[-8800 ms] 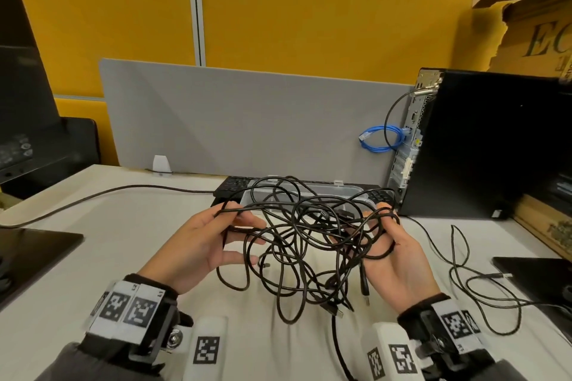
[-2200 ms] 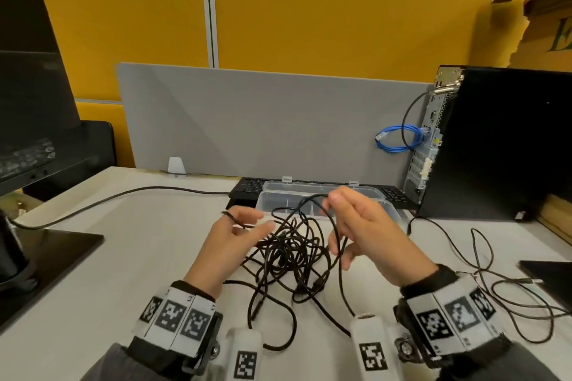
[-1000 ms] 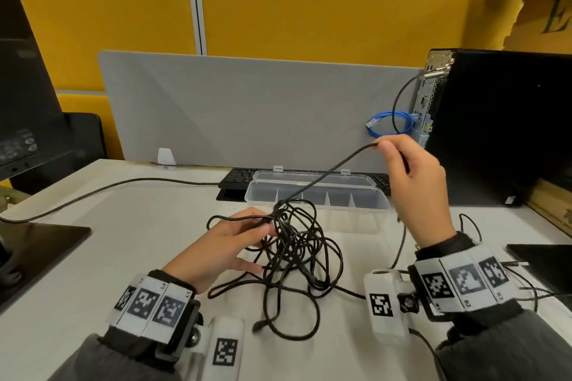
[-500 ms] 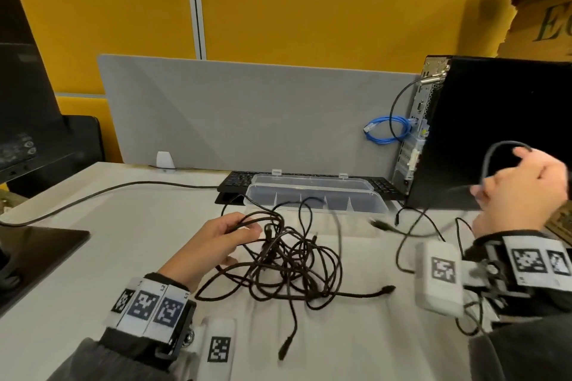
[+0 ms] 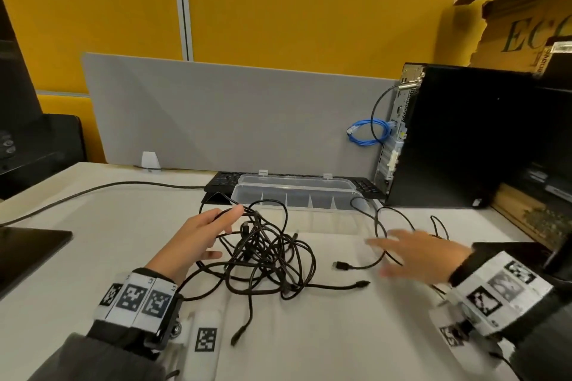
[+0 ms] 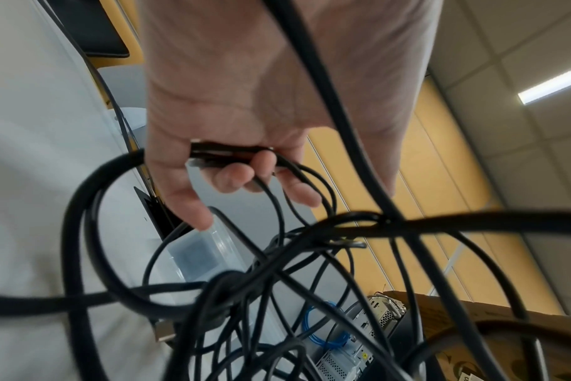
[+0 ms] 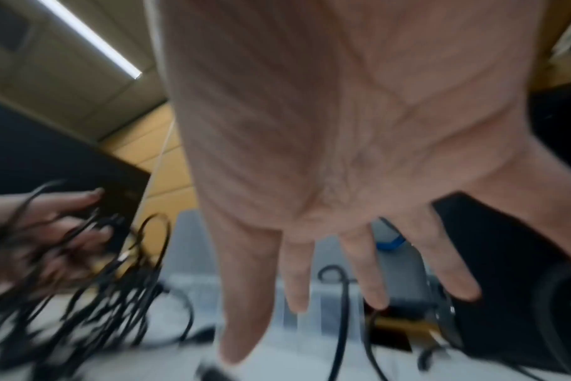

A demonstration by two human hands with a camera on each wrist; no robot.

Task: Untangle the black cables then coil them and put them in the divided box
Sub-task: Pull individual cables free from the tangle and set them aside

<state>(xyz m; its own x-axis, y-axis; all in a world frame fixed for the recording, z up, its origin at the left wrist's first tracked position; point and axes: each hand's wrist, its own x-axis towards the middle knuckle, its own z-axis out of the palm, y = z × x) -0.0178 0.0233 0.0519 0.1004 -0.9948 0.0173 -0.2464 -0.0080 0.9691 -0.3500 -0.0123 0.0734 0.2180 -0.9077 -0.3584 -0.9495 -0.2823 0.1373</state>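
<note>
A tangle of black cables lies on the white desk in front of me. My left hand grips a few of its strands at the upper left; the left wrist view shows the fingers curled round those strands. One separate black cable lies loose to the right of the heap. Over it hovers my right hand, blurred, with fingers spread and nothing in it. The clear divided box stands open just behind the tangle.
A black keyboard lies behind the box, and a black computer tower with a blue cable stands at the right. A monitor base sits at the left and a dark pad at the right. A grey divider closes the back.
My right hand drew one cable out of the tangle towards the right, let it go, and has come back open and low beside the heap. The left hand has kept its grip.
</note>
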